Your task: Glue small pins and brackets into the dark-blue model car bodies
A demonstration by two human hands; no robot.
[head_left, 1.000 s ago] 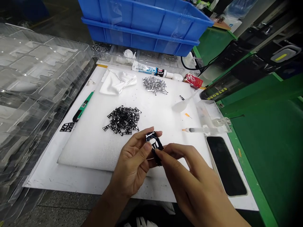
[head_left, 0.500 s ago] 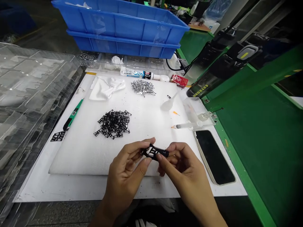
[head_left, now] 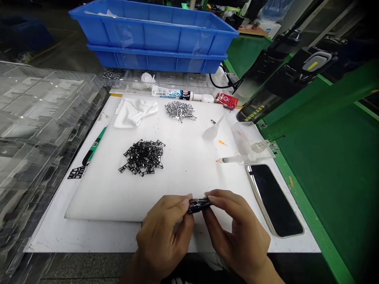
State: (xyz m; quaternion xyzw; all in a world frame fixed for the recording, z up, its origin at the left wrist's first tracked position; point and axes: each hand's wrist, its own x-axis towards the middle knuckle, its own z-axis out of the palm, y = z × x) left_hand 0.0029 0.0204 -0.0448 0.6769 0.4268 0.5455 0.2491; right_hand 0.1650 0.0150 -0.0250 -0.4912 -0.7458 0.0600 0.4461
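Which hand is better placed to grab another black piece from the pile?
Probably the left hand: it sits nearer the pile of black frames than the right hand, but both pinch a frame.

One left hand, one right hand, one black bit, two piles of bits, two blue bins

We hold a small black metal frame with our left hand and our right hand, pinching it over the front part of a white foam sheet. On this sheet lie a pile of black frames, a pile of silver metal pieces and a white cloth. To the right are a syringe and a phone, and behind stand two blue plastic crates.
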